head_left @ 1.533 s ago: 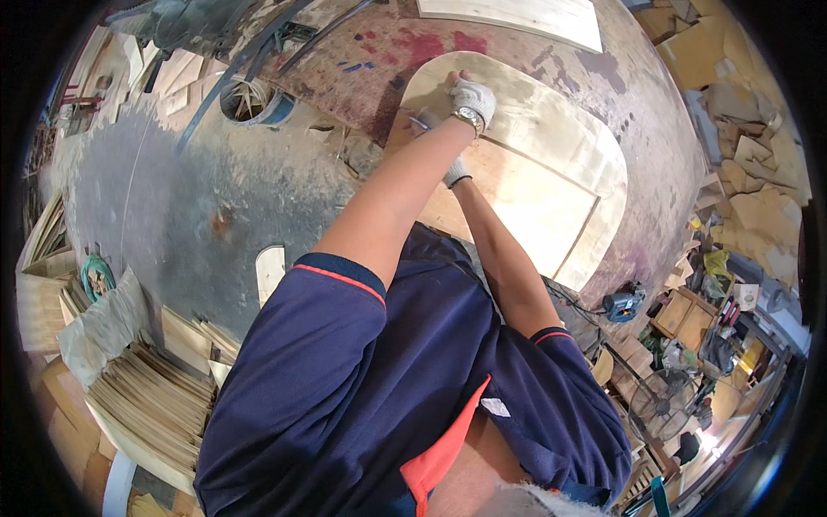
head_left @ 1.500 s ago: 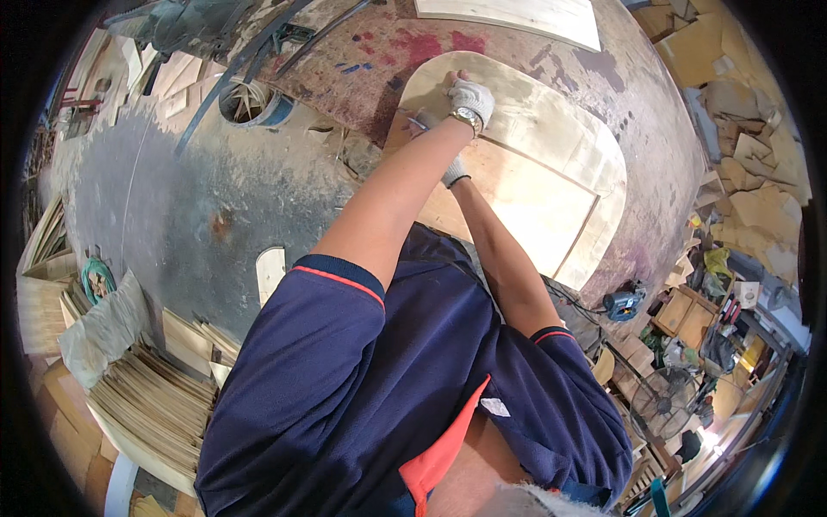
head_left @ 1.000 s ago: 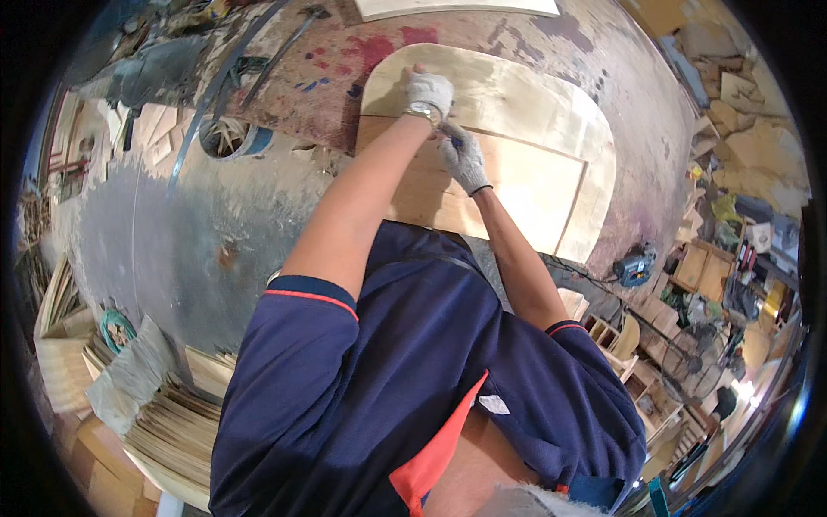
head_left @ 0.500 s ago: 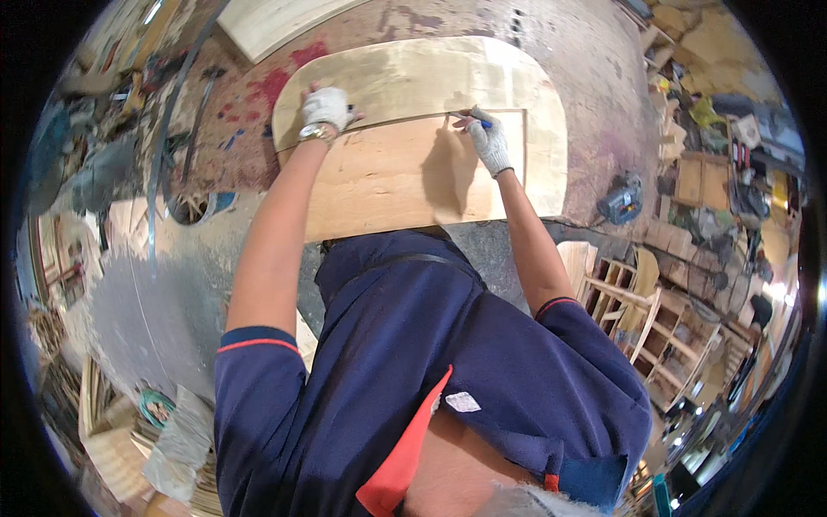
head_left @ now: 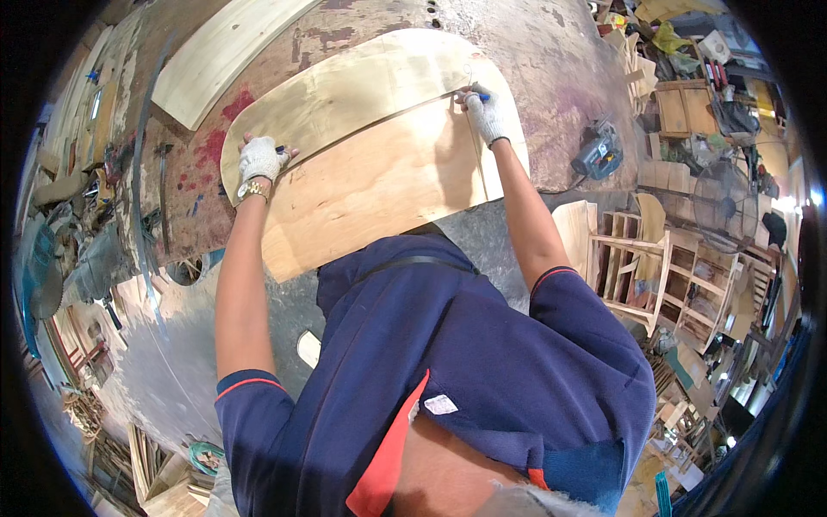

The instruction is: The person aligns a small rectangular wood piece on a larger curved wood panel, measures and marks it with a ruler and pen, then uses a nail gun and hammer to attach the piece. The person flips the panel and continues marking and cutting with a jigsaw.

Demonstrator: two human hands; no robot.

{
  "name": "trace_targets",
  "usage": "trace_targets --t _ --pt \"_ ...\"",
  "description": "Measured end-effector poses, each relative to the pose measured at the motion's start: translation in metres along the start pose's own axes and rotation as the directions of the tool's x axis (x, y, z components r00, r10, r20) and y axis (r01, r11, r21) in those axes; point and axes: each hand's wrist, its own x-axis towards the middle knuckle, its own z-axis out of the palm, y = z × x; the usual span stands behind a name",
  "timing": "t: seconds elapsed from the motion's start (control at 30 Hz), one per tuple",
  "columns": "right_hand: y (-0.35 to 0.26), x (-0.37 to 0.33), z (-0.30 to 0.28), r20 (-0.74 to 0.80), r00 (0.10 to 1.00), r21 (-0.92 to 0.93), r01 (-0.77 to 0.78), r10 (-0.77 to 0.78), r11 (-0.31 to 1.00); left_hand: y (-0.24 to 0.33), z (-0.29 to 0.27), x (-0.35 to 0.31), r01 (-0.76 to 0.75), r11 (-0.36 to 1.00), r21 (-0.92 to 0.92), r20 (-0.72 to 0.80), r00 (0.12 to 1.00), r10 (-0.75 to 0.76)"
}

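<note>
A pale wooden board with rounded corners lies on the worn workbench. Against its lower part is a straight-edged plywood panel, with a dark line along the far edge; whether the panel rests on top or sits in a cutout I cannot tell. My left hand, in a white knit glove with a wristwatch below, presses near the panel's far left corner, fingers spread. A small dark-blue thing shows beside its thumb. My right hand, also gloved, grips a blue pen near the panel's far right corner.
Another pale board lies at the bench's far left. A blue-and-dark power tool with a cord sits on the right. A hammer-like tool is at left. Wooden racks and a fan stand right of the bench.
My right hand has moved rightward along the panel's far edge toward its corner, pen still held. My left hand stays near the left corner. The whole view has tilted.
</note>
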Motion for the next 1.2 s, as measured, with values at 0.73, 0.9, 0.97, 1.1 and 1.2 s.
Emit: trace_targets --t 0.73,0.9,0.97,1.1,1.2 --pt "-0.004 -0.051 0.004 0.111 0.96 -0.81 0.238 -0.258 0.536 -0.004 0.006 0.001 -0.023 0.998 0.052 -0.049 0.998 0.026" --pt "0.001 -0.107 -0.009 0.063 0.967 -0.791 0.2 -0.248 0.579 -0.008 0.012 0.0 -0.053 0.993 0.109 -0.172 0.983 0.071" --pt "0.001 -0.126 -0.01 0.015 0.995 -0.816 0.071 -0.102 0.574 -0.009 0.012 -0.001 -0.072 0.995 0.07 -0.125 0.989 0.08" --pt "0.001 -0.136 -0.008 -0.011 0.99 -0.797 0.075 -0.138 0.6 -0.008 0.011 -0.006 -0.094 0.977 0.19 -0.26 0.955 0.142" --pt "0.001 -0.141 -0.01 -0.005 0.989 -0.791 0.086 -0.146 0.606 -0.006 0.007 -0.007 -0.091 0.982 0.163 -0.226 0.966 0.127"
